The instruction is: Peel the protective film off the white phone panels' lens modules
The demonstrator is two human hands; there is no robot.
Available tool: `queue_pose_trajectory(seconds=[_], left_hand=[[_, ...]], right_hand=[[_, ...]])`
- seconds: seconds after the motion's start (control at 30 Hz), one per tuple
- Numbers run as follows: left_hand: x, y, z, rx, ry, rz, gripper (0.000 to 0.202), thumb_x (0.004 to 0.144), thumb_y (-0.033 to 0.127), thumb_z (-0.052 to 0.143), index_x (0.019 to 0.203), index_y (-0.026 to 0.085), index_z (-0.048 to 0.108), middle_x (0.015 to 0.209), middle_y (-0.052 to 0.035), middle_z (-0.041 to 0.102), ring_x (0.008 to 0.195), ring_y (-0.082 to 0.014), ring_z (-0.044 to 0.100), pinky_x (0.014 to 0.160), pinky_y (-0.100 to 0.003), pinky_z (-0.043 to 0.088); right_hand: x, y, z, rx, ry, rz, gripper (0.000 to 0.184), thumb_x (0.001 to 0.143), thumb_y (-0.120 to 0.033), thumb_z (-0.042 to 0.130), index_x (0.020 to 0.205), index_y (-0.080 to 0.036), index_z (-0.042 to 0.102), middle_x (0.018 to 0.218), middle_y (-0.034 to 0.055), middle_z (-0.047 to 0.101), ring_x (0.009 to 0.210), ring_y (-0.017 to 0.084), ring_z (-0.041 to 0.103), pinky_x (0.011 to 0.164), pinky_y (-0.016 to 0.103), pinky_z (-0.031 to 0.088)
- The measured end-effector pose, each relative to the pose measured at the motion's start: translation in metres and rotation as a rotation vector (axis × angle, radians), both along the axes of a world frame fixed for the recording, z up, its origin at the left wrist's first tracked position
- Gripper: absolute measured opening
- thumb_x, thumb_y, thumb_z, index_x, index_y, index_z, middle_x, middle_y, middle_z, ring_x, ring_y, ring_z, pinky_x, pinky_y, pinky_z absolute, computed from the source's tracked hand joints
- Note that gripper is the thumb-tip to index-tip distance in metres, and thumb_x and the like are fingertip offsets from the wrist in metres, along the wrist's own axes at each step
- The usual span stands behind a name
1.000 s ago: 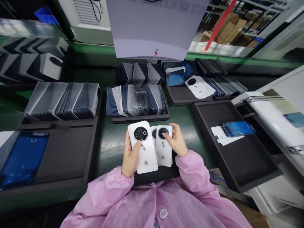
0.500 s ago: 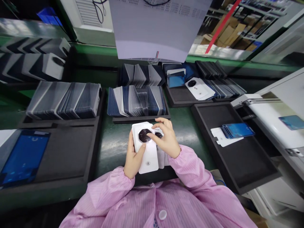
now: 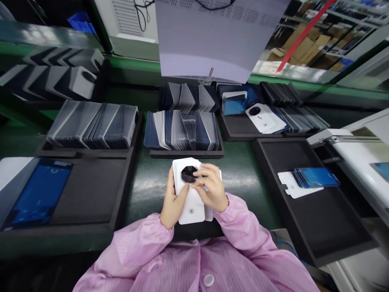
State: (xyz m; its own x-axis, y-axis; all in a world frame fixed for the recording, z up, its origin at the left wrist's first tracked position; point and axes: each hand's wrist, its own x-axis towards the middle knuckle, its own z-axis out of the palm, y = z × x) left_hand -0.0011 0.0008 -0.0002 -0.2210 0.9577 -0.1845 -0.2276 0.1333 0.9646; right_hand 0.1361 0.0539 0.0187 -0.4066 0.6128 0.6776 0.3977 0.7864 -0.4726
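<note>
We hold a small stack of white back covers (image 3: 194, 213) over the middle of the near edge of the bench (image 3: 146, 190), just above its green surface. Our left hand (image 3: 170, 205) is closed around the stack's left side, with the thumb lying across the face of the top cover. Our right hand (image 3: 212, 192) is curled over the stack's right side, gripping it, with its fingertips touching the rim of the dark camera window (image 3: 187, 174) near the top of the front cover. The covers under the top one peek out on the right, behind that hand.

Just beyond the stack, toward the far edge, a row of upright covers (image 3: 182, 129) stands packed in a black tray. At the bench's left end lies a wide black foam tray (image 3: 91, 194), with a blue-filmed panel (image 3: 39, 194) flat on its left part. Toward the right end sits another black tray (image 3: 304, 219), holding a fanned pile of blue sheets (image 3: 316, 177). Near the far right corner a single white cover (image 3: 263, 118) lies flat on a further tray.
</note>
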Motion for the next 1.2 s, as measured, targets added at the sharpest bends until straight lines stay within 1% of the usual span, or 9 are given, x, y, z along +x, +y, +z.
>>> queue_pose_trajectory(seconds=[0.1, 0.17, 0.27, 0.33, 0.47, 0.57, 0.83, 1.0, 1.2], left_hand=[[-0.001, 0.001, 0.0, -0.001, 0.004, 0.003, 0.07, 0.087, 0.033, 0.059, 0.148, 0.028, 0.026, 0.153, -0.0058, 0.037, 0.14, -0.0237, 0.037, 0.115, -0.037, 0.03], [-0.001, 0.001, 0.0, -0.01, -0.005, -0.004, 0.069, 0.087, 0.033, 0.059, 0.148, 0.028, 0.027, 0.152, -0.0055, 0.039, 0.138, -0.0238, 0.039, 0.114, -0.037, 0.032], [-0.002, 0.002, 0.002, -0.024, 0.0, 0.004, 0.067, 0.087, 0.033, 0.06, 0.147, 0.029, 0.03, 0.151, -0.0045, 0.04, 0.138, -0.0232, 0.04, 0.113, -0.035, 0.033], [-0.002, 0.002, 0.003, -0.042, -0.001, 0.004, 0.068, 0.087, 0.032, 0.06, 0.147, 0.028, 0.03, 0.151, -0.0048, 0.041, 0.137, -0.0233, 0.041, 0.113, -0.035, 0.033], [-0.003, 0.001, 0.001, -0.049, 0.004, -0.01, 0.07, 0.086, 0.032, 0.062, 0.147, 0.027, 0.029, 0.149, -0.0057, 0.044, 0.136, -0.0245, 0.043, 0.113, -0.037, 0.033], [-0.004, 0.001, 0.001, -0.045, 0.0, -0.022, 0.069, 0.086, 0.033, 0.062, 0.147, 0.029, 0.03, 0.147, -0.0053, 0.046, 0.135, -0.0251, 0.044, 0.113, -0.038, 0.033], [-0.004, 0.002, 0.002, -0.031, 0.043, -0.023, 0.068, 0.086, 0.031, 0.062, 0.146, 0.028, 0.031, 0.149, -0.0049, 0.044, 0.136, -0.0249, 0.042, 0.114, -0.038, 0.032], [-0.004, 0.001, 0.002, -0.028, 0.033, -0.032, 0.069, 0.086, 0.032, 0.062, 0.147, 0.027, 0.03, 0.149, -0.0055, 0.044, 0.136, -0.0251, 0.042, 0.114, -0.038, 0.033], [-0.005, -0.001, -0.002, -0.024, 0.045, -0.032, 0.07, 0.086, 0.032, 0.062, 0.147, 0.03, 0.029, 0.151, -0.0041, 0.042, 0.137, -0.0252, 0.041, 0.114, -0.038, 0.031]], right_hand=[[0.003, -0.003, -0.006, 0.037, 0.01, 0.141, 0.016, 0.084, -0.006, 0.059, 0.089, -0.021, 0.058, 0.087, 0.0026, 0.072, 0.093, 0.02, 0.067, 0.092, 0.047, 0.048], [0.004, -0.005, -0.009, 0.035, 0.031, 0.171, 0.023, 0.084, -0.003, 0.056, 0.097, -0.021, 0.057, 0.087, 0.0031, 0.074, 0.086, 0.018, 0.07, 0.09, 0.046, 0.051], [0.003, -0.007, -0.011, 0.047, 0.052, 0.196, 0.033, 0.082, -0.001, 0.057, 0.109, -0.02, 0.055, 0.089, 0.007, 0.075, 0.085, 0.019, 0.072, 0.084, 0.042, 0.055], [0.002, -0.008, -0.011, 0.065, 0.058, 0.21, 0.036, 0.082, 0.0, 0.057, 0.113, -0.018, 0.054, 0.09, 0.009, 0.075, 0.086, 0.019, 0.072, 0.083, 0.041, 0.056], [0.001, -0.009, -0.011, 0.053, 0.062, 0.2, 0.038, 0.084, -0.003, 0.056, 0.118, -0.021, 0.053, 0.09, 0.0067, 0.075, 0.085, 0.018, 0.072, 0.082, 0.041, 0.058], [0.002, -0.009, -0.011, 0.049, 0.052, 0.195, 0.038, 0.086, -0.005, 0.054, 0.119, -0.023, 0.053, 0.09, 0.005, 0.076, 0.084, 0.018, 0.073, 0.081, 0.04, 0.059], [0.002, -0.009, -0.011, 0.058, 0.059, 0.211, 0.036, 0.083, -0.002, 0.056, 0.115, -0.017, 0.054, 0.089, 0.0094, 0.075, 0.086, 0.019, 0.072, 0.084, 0.041, 0.057], [0.002, -0.01, -0.01, 0.062, 0.061, 0.199, 0.038, 0.081, -0.002, 0.057, 0.115, -0.019, 0.054, 0.088, 0.0074, 0.075, 0.083, 0.018, 0.072, 0.083, 0.04, 0.058], [0.003, -0.011, -0.012, 0.053, 0.057, 0.204, 0.036, 0.079, -0.005, 0.06, 0.113, -0.018, 0.056, 0.087, 0.0069, 0.074, 0.081, 0.018, 0.072, 0.084, 0.042, 0.057]])
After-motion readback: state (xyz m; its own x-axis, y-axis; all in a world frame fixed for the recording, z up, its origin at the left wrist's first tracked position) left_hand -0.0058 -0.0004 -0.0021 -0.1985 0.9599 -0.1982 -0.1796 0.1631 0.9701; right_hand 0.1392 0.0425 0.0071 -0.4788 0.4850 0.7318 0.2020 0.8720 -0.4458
